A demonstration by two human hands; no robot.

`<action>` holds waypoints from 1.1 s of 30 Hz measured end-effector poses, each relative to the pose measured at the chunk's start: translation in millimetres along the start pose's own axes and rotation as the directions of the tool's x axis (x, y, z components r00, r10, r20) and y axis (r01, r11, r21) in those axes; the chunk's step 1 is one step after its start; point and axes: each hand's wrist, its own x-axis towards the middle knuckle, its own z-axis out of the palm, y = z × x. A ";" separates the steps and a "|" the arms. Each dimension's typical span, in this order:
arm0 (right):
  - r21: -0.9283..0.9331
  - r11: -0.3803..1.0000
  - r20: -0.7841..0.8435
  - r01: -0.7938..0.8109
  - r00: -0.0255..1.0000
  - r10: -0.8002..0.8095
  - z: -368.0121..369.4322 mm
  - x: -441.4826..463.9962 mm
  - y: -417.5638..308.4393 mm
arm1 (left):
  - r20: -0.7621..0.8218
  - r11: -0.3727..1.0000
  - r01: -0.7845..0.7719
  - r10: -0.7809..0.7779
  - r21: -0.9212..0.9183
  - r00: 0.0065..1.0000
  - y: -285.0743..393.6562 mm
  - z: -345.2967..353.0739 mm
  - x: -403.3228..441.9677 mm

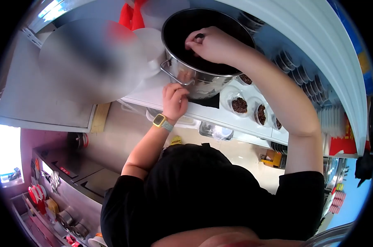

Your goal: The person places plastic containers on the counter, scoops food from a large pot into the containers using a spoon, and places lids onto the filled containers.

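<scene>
Head view: smooth white counter (pixel 252 131), its front edge carrying a round, shiny metal pot (pixel 203 81) with a wire handle. Over the pot's dark mouth, the right hand (pixel 207 44) bends its fingers inward; whether they pinch anything cannot be told. The left hand (pixel 175 101) curls loosely beside the pot's lower wall, its grip unclear. Rightward along that edge sit clear round cups (pixel 239 105) of dark, crumbly bits.

1 metal pot (pixel 211 84), 2 hands (pixel 175 101) (pixel 213 46), 1 yellow watch (pixel 159 120), 4 cups (pixel 239 106) of dark bits near the pot.
</scene>
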 end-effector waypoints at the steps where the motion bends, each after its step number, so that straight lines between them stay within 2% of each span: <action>1: -0.064 0.998 0.033 0.012 0.999 -0.010 0.8 3.4 -3.8 | 0.009 1.000 0.008 -0.008 -0.001 1.000 -3.8 0.8 -1.7; 5: 0.079 0.995 0.054 -0.062 0.997 0.058 2.8 6.9 -7.6 | 0.031 1.000 0.009 -0.009 -0.007 0.999 -8.5 0.6 -6.8; 7: 0.297 0.942 0.087 -0.156 0.987 0.136 -5.6 -0.5 -11.6 | 0.031 1.000 0.010 -0.009 -0.025 0.999 -10.7 0.8 -7.3; 8: 0.296 0.941 0.085 -0.163 0.986 0.144 -8.4 -3.2 -9.7 | 0.032 0.999 0.013 -0.012 -0.035 0.999 -11.6 0.9 -7.9; 12: 0.449 0.878 -0.046 -0.170 0.976 0.212 -29.2 -30.6 -2.0 | 0.043 0.998 0.003 -0.001 -0.065 0.999 -11.6 -1.1 -8.0; 14: 0.591 0.787 -0.191 -0.181 0.916 0.354 -41.8 -47.7 3.1 | 0.037 0.997 0.004 -0.001 -0.072 0.999 -12.7 -0.6 -7.5; 15: 0.588 0.788 -0.199 -0.182 0.912 0.360 -48.5 -56.3 11.8 | 0.039 0.997 -0.002 0.005 -0.082 0.999 -13.9 0.8 -7.1; 17: 0.773 0.629 -0.212 -0.084 0.900 0.380 -58.3 -76.4 33.5 | 0.037 0.999 -0.004 0.006 -0.053 0.999 -14.9 0.7 -10.0; 23: 0.884 0.468 -0.232 -0.001 0.867 0.441 -64.3 -120.2 66.6 | 0.052 0.999 0.017 -0.015 -0.044 0.999 -13.5 2.0 -11.6; 30: 0.919 0.390 -0.276 0.057 0.799 0.534 -62.5 -163.5 86.7 | 0.057 1.000 0.021 -0.019 -0.023 0.998 -11.4 2.3 -11.3; 32: 0.929 0.335 -0.319 0.156 0.794 0.518 -62.5 -175.8 95.6 | 0.059 1.000 0.009 -0.009 -0.009 0.998 -10.7 5.4 -12.3; 33: 0.930 0.334 -0.317 0.154 0.794 0.518 -63.1 -175.8 93.9 | 0.063 1.000 0.014 -0.014 0.000 0.998 -11.4 6.5 -12.6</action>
